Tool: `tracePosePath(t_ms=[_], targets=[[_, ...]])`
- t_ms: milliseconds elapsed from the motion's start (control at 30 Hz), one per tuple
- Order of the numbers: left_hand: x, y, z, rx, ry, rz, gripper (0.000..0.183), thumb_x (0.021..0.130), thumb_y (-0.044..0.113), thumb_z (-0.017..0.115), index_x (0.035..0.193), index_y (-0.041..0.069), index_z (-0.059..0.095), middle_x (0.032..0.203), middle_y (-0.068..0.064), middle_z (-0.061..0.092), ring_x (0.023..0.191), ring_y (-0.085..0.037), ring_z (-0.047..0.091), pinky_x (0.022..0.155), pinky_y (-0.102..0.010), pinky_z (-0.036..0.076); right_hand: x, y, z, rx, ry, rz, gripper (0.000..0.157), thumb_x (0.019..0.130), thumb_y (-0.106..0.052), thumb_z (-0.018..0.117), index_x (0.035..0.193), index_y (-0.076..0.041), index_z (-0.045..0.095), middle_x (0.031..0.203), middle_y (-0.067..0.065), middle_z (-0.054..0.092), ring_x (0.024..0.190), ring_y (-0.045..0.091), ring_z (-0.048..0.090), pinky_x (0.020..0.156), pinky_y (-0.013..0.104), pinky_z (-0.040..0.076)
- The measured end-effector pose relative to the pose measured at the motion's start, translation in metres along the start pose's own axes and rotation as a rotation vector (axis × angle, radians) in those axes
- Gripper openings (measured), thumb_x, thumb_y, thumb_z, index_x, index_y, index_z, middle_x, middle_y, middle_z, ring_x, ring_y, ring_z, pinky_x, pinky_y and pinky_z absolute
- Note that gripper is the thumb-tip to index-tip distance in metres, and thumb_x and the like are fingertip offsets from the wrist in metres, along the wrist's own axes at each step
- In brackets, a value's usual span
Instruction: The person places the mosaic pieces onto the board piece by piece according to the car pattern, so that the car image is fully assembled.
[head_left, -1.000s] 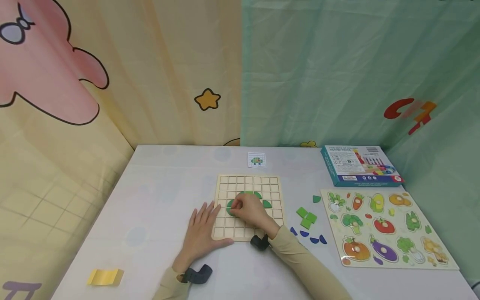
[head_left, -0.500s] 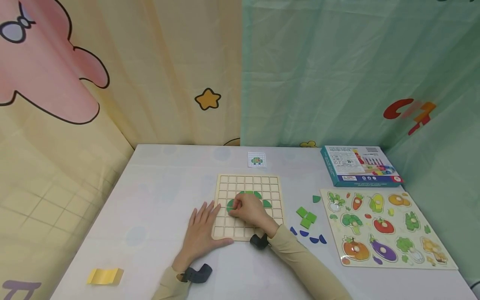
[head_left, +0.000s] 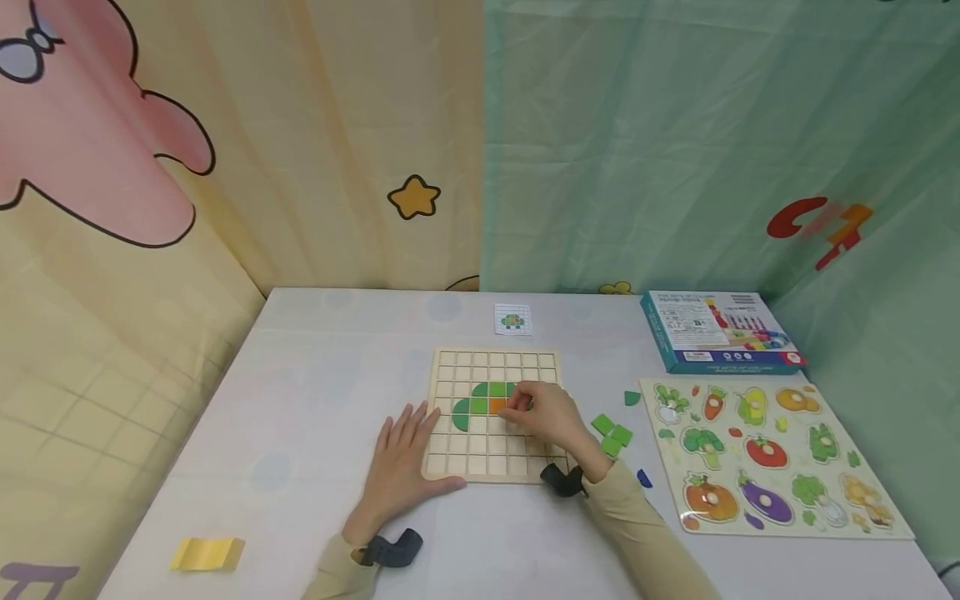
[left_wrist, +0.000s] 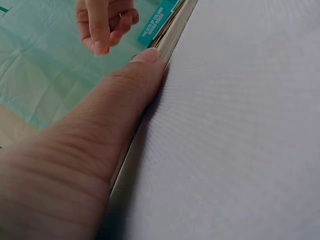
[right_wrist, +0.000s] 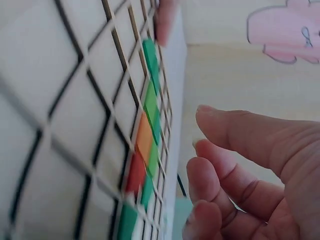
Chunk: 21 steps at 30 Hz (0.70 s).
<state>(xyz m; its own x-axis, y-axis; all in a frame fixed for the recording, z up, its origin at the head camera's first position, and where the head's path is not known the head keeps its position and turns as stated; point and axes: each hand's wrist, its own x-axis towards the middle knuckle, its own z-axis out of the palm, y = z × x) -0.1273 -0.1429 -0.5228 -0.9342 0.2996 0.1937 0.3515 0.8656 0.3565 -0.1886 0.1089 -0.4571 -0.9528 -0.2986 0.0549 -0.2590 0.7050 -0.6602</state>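
Observation:
A wooden grid board (head_left: 459, 465) lies in front of me in the head view. Dark green curved tiles (head_left: 461, 415), light green squares (head_left: 478, 406) and an orange square (head_left: 497, 406) sit in its cells. Beside the orange one, a red square (right_wrist: 135, 174) shows in the right wrist view. My left hand (head_left: 405, 454) lies spread at the board's left side, thumb (left_wrist: 120, 95) along its near edge. Over the board's right half, my right hand (head_left: 553, 414) has loosely bent fingers, its thumb (right_wrist: 240, 132) apart from them and nothing between, covering some tiles.
Loose light green squares (head_left: 611, 433), a dark green curved tile (head_left: 632, 398) and a blue piece (head_left: 644, 478) lie right of the board. Further right are a vegetable puzzle (head_left: 780, 454) and a box (head_left: 720, 333). A pattern card (head_left: 513, 320) lies behind; yellow paper (head_left: 207, 554) lies front left.
My right hand has moved right across the board, uncovering a light green square and the orange square. Its forearm now hides most of the blue pieces. My left hand stays in place.

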Motion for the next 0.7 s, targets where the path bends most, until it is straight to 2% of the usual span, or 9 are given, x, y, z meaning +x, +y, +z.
tracePosePath(t_ms=[200, 400, 700], targets=[[-0.001, -0.001, 0.001, -0.008, 0.018, 0.006, 0.11, 0.067, 0.077, 0.062, 0.148, 0.01, 0.032, 0.154, -0.011, 0.025, 0.142, -0.031, 0.013, 0.112, -0.049, 0.004, -0.017, 0.024, -0.035, -0.01, 0.073, 0.082, 0.018, 0.08, -0.027, 0.077, 0.076, -0.015, 0.064, 0.065, -0.005, 0.053, 0.057, 0.015, 0.046, 0.048, 0.029, 0.035], [0.0, -0.002, 0.002, -0.003, 0.018, 0.01, 0.11, 0.067, 0.079, 0.06, 0.149, 0.01, 0.032, 0.154, -0.01, 0.025, 0.142, -0.03, 0.012, 0.112, -0.049, 0.004, -0.034, 0.049, -0.061, -0.089, 0.084, 0.133, 0.019, 0.081, -0.028, 0.076, 0.079, -0.014, 0.063, 0.066, -0.003, 0.053, 0.057, 0.016, 0.046, 0.047, 0.029, 0.036], [0.0, -0.002, 0.002, -0.006, 0.024, 0.011, 0.109, 0.067, 0.078, 0.061, 0.149, 0.011, 0.032, 0.154, -0.01, 0.025, 0.142, -0.03, 0.013, 0.112, -0.048, 0.004, -0.049, 0.076, -0.078, -0.167, 0.038, 0.191, 0.019, 0.08, -0.026, 0.076, 0.082, -0.011, 0.066, 0.07, -0.002, 0.055, 0.059, 0.015, 0.048, 0.05, 0.03, 0.038]])
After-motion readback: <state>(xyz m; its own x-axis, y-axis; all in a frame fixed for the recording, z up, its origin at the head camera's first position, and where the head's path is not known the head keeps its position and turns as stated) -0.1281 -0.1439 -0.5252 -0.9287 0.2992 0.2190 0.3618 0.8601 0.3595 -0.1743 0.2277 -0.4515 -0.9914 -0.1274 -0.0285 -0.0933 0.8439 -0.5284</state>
